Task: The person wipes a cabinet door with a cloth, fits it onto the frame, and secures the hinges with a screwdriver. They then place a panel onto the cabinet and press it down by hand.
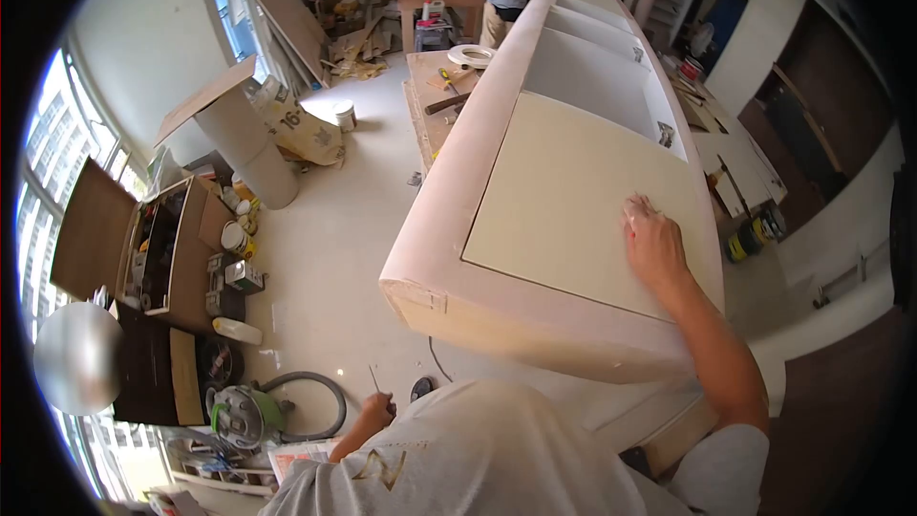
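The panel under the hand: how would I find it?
Find the long pinkish cabinet lying across the room's middle. At its near end a flat pale panel covers one compartment, with the right hand resting on it; the neighbouring compartments stand open.

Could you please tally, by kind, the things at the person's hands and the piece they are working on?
Hands: 2 (left hand, right hand)
Pale flat rectangular panel under the right hand: 1
Long pinkish wooden cabinet holding the panel: 1
Thin grey rod in the left hand: 1
Total: 5
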{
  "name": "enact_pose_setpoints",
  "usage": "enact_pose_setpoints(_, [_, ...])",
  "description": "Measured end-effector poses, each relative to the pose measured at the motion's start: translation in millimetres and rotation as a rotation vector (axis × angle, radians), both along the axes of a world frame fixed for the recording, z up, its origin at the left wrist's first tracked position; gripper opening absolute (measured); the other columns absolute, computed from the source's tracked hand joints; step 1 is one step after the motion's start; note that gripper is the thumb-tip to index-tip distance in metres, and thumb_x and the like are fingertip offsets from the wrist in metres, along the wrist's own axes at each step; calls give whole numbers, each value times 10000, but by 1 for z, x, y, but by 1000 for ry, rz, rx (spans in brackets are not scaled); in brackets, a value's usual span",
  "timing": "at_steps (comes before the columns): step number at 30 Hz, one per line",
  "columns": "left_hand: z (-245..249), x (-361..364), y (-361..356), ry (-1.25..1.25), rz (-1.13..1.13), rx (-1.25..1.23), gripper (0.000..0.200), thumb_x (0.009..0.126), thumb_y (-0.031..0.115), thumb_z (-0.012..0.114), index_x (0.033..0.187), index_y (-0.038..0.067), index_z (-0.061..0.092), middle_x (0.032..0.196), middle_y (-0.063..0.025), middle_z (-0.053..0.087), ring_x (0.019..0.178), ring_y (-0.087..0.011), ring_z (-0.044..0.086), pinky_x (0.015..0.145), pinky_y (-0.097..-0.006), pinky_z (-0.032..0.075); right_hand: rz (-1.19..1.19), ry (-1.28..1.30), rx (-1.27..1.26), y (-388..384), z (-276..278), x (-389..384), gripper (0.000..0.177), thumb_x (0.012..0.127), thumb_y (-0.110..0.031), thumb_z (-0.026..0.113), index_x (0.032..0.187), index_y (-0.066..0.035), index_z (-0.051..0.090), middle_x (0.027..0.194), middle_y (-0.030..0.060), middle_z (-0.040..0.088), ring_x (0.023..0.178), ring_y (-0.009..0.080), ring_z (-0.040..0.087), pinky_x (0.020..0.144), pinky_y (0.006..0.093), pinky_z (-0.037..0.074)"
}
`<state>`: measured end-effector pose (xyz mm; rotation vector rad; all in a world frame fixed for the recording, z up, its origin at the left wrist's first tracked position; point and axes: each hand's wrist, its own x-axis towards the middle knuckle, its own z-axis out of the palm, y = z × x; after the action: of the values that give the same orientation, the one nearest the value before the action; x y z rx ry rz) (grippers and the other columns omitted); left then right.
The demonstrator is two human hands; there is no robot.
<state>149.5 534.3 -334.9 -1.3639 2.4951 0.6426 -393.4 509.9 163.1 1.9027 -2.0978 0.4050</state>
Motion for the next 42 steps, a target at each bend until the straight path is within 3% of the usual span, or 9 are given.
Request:
enact_pose_setpoints(4, [-89, 78, -3, -170, 22, 171, 186, 812, 306, 693, 935, 167, 675, 857, -72, 718, 833, -231, 709, 695, -386, 570, -61, -12, -33, -19, 2, 18, 113, 888, -49, 582, 959, 34, 611, 1174, 263, 649, 1103, 408, 630, 904, 467, 530])
enact_pose_setpoints(9, [23, 146, -59, -201, 125, 114, 127, 790, 253, 703, 881, 167, 681, 814, -36, 703, 763, -167, 696, 653, -332, 559, -77, 47, -59, -31, -5, 18, 95, 891, -42, 590, 958, 21, 614, 1123, 244, 669, 1051, 384, 656, 854, 460, 546])
enact_pose_setpoints(11, [-1, 159, -97, 688, 1697, 878, 118, 737, 222, 706, 844, 179, 680, 792, 7, 702, 733, -130, 690, 613, -310, 545, -64, 44, -74, -34, -4, 21, 98, 892, -39, 587, 964, 20, 616, 1105, 245, 671, 1058, 384, 653, 855, 459, 546])
enact_pose_setpoints(12, [0, 154, -110, 753, 1677, 818, 67, 779, 206, 679, 832, 175, 651, 752, -3, 651, 682, -136, 642, 569, -319, 500, -55, 44, -81, -35, -3, 23, 100, 892, -38, 585, 968, 20, 617, 1096, 245, 672, 1061, 384, 652, 856, 459, 546])
enact_pose_setpoints(15, [14, 145, -124, 2, 278, -5, 116, 906, 159, 598, 796, 165, 562, 632, -33, 498, 530, -154, 498, 438, -344, 366, -12, 35, -119, -37, -5, 21, 110, 895, -42, 586, 978, 21, 619, 1076, 238, 675, 1023, 384, 659, 839, 461, 544])
enact_pose_setpoints(19, [12, 63, -117, 790, 1539, 845, 102, 822, 143, 679, 883, 162, 599, 646, 27, 526, 575, -114, 560, 468, -333, 446, -46, -31, -63, -34, 5, 33, 135, 897, -47, 578, 1000, 27, 621, 1064, 224, 679, 950, 387, 663, 816, 465, 539])
enact_pose_setpoints(23, [16, 1, -70, -42, 217, 379, 128, 815, 129, 664, 911, 189, 604, 668, 91, 559, 619, -78, 583, 529, -300, 460, 18, -74, -91, -35, 3, 31, 152, 877, -29, 558, 1001, 29, 625, 1036, 222, 676, 901, 394, 662, 806, 461, 539])
enact_pose_setpoints(32, [-67, 32, -63, -340, -185, 252, 276, 898, 346, 633, 1122, 185, 633, 1142, -156, 654, 1019, -382, 673, 783, -513, 538, 183, 122, 229, 54, 15, 126, 526, 914, -206, 535, 1281, 171, 515, 1361, 372, 492, 1303, 458, 485, 1074, 539, 405])
enact_pose_setpoints(42, [19, 5, -116, -276, -237, 215, 204, 891, 284, 663, 1016, 127, 620, 906, -130, 664, 839, -329, 683, 668, -475, 512, 125, 101, 184, 75, 8, 155, 558, 936, -201, 448, 1326, 197, 470, 1367, 380, 498, 1319, 448, 491, 1085, 561, 396])
